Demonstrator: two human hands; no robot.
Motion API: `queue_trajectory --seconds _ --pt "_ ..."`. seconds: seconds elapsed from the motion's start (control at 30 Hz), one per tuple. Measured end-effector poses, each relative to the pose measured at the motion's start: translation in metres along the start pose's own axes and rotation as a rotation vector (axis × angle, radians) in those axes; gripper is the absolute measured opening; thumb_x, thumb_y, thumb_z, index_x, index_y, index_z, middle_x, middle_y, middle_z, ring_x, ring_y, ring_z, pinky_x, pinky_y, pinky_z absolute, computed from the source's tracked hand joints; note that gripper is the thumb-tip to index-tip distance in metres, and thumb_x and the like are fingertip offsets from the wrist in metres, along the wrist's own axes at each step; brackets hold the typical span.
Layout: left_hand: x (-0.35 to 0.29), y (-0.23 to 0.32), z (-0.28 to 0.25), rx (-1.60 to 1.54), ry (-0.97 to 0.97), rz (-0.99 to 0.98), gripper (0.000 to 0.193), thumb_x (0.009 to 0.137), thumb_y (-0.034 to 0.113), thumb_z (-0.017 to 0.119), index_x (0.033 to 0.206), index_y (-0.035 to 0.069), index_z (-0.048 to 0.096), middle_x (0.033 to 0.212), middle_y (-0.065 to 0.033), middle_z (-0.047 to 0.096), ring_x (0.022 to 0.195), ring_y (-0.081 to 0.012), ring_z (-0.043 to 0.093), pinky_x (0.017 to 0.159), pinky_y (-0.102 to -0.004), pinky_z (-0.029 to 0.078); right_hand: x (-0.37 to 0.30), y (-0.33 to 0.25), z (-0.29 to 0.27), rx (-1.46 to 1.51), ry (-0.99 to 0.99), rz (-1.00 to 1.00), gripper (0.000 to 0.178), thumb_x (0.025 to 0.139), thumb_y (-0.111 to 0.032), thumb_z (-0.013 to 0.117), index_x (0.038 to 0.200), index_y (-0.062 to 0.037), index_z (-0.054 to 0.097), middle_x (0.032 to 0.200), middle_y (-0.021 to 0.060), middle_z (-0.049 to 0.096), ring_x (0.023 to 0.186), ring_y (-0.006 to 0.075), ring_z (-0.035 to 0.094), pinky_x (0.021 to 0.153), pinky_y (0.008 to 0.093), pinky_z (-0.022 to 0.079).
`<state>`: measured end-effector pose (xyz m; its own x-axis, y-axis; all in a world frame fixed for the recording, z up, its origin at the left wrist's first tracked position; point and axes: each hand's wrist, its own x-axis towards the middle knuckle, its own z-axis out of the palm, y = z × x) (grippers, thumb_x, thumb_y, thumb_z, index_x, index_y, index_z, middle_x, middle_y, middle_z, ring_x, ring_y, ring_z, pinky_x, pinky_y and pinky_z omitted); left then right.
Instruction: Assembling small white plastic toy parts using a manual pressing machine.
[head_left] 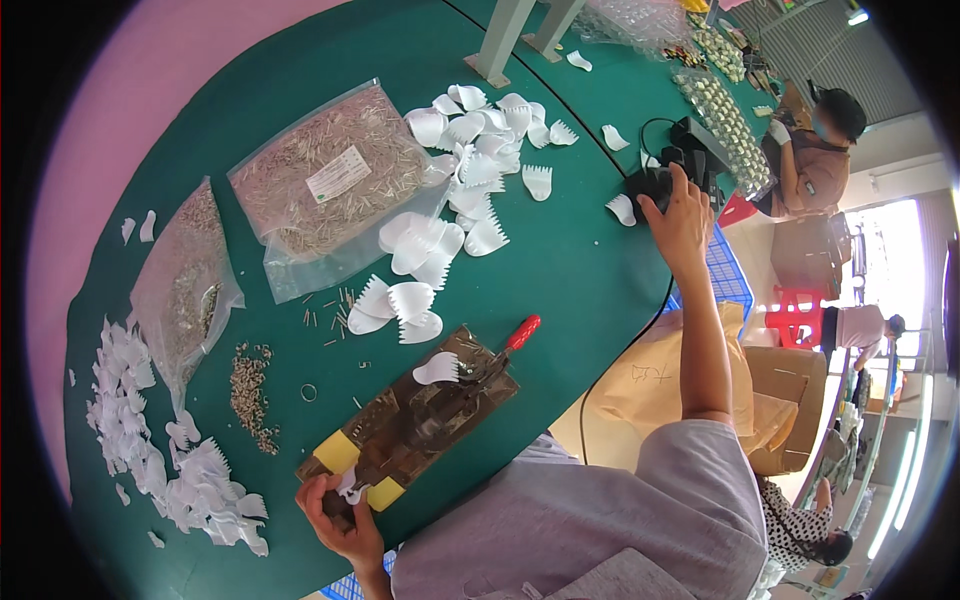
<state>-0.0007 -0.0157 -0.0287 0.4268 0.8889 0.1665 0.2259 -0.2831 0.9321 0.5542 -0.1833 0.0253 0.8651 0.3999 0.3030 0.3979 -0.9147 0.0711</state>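
Note:
My left hand (345, 520) is at the near left end of a brown metal clamp fixture (425, 415), its fingers and thumb closed around a small white plastic piece (350, 487). Two yellow pads (338, 452) flank that end. A red-handled toggle clamp (523, 332) sits at the fixture's other end, with a white scalloped-edge plastic piece (437, 369) lying beside it. Far to the right, my right hand (685, 220) reaches out with fingers apart over a black device (652, 186); whether it touches the device is hard to see.
Loose white toothed pieces (485, 160) and a bag of metal pins (335, 170) lie beyond the fixture. Leftward are another bag (185, 285), small metal parts (252, 395) and a white heap (210, 490). A metal post (497, 45) stands far back. A co-worker (815, 150) sits at right.

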Motion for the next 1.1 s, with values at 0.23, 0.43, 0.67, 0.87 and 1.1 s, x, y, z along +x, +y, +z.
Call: queue_trajectory --seconds 0.23,0.43,0.67,0.87,1.1 --pt "-0.001 0.002 -0.001 0.036 -0.006 -0.007 0.058 0.08 -0.018 0.065 0.135 -0.002 0.054 0.124 -0.0165 0.055 0.119 -0.0287 0.056 0.101 -0.0388 0.049 0.012 -0.012 -0.01 -0.02 0.205 -0.239 0.068 0.08 -0.027 0.085 0.142 -0.0139 0.06 0.145 0.0159 0.06 0.148 0.0366 0.041 0.115 0.0523 0.035" --pt "0.0 0.0 -0.002 0.006 -0.033 -0.023 0.06 0.08 -0.019 0.063 0.137 -0.002 0.053 0.126 -0.0148 0.052 0.118 -0.0266 0.057 0.106 -0.0388 0.046 0.1 -0.013 0.032 -0.486 -0.284 -0.411 0.035 0.087 -0.017 0.072 0.121 -0.0154 0.073 0.121 0.0083 0.075 0.136 0.0304 0.054 0.114 0.0495 0.034" --pt "0.0 -0.001 0.0 0.012 0.007 -0.021 0.059 0.077 -0.016 0.067 0.133 -0.002 0.056 0.121 -0.0158 0.057 0.117 -0.0304 0.056 0.102 -0.0401 0.049 0.128 -0.041 0.039 -0.785 -0.331 -0.486 0.022 0.088 -0.012 0.066 0.106 -0.0176 0.077 0.107 0.0028 0.077 0.129 0.0224 0.058 0.108 0.0502 0.036" --pt "-0.002 0.0 -0.003 0.059 0.015 -0.03 0.058 0.077 -0.015 0.07 0.131 -0.002 0.057 0.12 -0.0153 0.058 0.117 -0.0313 0.057 0.101 -0.0401 0.049 0.102 -0.071 -0.008 0.075 -0.146 -0.675 0.017 0.088 -0.024 0.077 0.102 -0.0166 0.073 0.112 0.0065 0.073 0.115 0.0301 0.063 0.097 0.0438 0.047" --pt "0.001 0.001 0.002 -0.032 0.014 -0.05 0.057 0.076 -0.015 0.07 0.131 -0.002 0.057 0.12 -0.0155 0.058 0.117 -0.0314 0.056 0.101 -0.04 0.049 0.092 -0.035 0.108 0.489 0.026 -0.233 0.045 0.106 -0.04 0.06 0.135 -0.0057 0.066 0.139 0.021 0.065 0.128 0.0405 0.062 0.107 0.0463 0.049"
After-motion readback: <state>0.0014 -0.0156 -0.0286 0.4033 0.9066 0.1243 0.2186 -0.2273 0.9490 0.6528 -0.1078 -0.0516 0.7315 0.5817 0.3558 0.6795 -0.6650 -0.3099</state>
